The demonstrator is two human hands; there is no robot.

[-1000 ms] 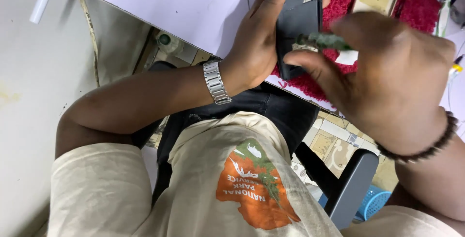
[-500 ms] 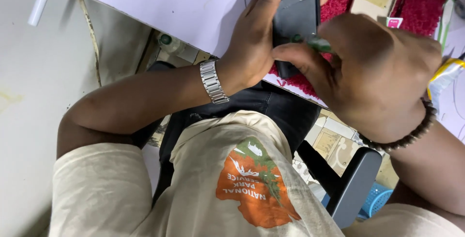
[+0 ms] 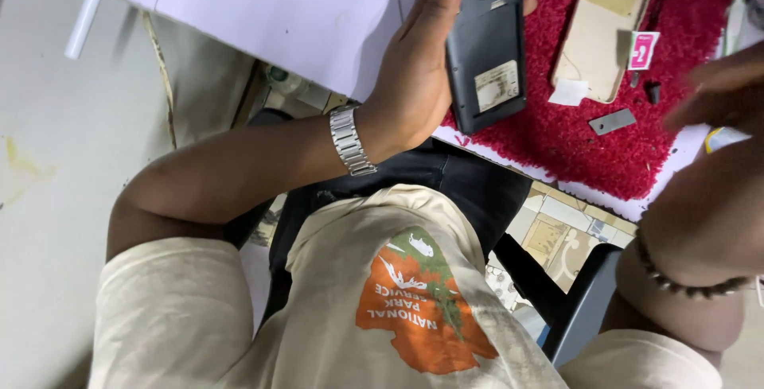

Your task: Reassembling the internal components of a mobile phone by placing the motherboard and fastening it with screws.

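Head view — phone [image 3: 485, 47] beside red mat [image 3: 605, 142]

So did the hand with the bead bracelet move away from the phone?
Yes. The right hand was on the dark phone before; now it is off to the right, over the red mat's edge.

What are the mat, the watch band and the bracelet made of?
The mat looks like red fibre pile, rough and tufted. The watch band seems polished metal: bright, silvery links. The bracelet is a string of small dark beads, perhaps wood or stone; the look leaves that open.
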